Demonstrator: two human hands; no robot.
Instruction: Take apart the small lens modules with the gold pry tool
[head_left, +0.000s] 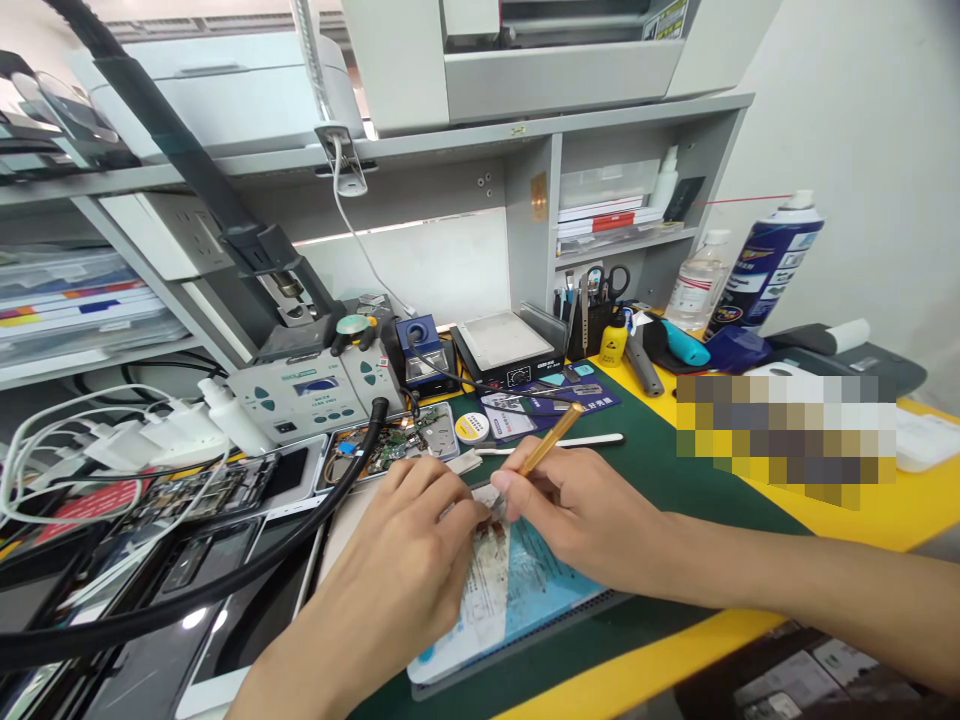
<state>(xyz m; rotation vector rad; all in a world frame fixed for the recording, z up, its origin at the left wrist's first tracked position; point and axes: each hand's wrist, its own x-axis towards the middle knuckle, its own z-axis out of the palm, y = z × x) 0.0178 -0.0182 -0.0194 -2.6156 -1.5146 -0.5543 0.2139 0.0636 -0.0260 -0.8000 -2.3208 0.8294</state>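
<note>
My right hand (559, 500) grips a slim gold-handled tool (551, 440) like a pen, its working end pointing down and left. That end looks like grey metal, but fingers partly hide it, so I cannot tell its exact kind. Opposite it, my left hand (420, 545) is closed, with fingertips pressed down close to the tool's tip. Small brownish bits (491, 525) lie under these fingertips; what they pinch, if anything, is too small to make out. Both hands work over a worn blue and white booklet (540, 595), which lies on a green mat (675, 480).
A black hose (300, 560) curves across the left side over phones and a tablet (255, 600). Behind stand a hot-air station (319, 390), a heating plate (510, 345) and an open phone with circuit boards (397, 440). A white stylus (577, 441) lies beyond my hands.
</note>
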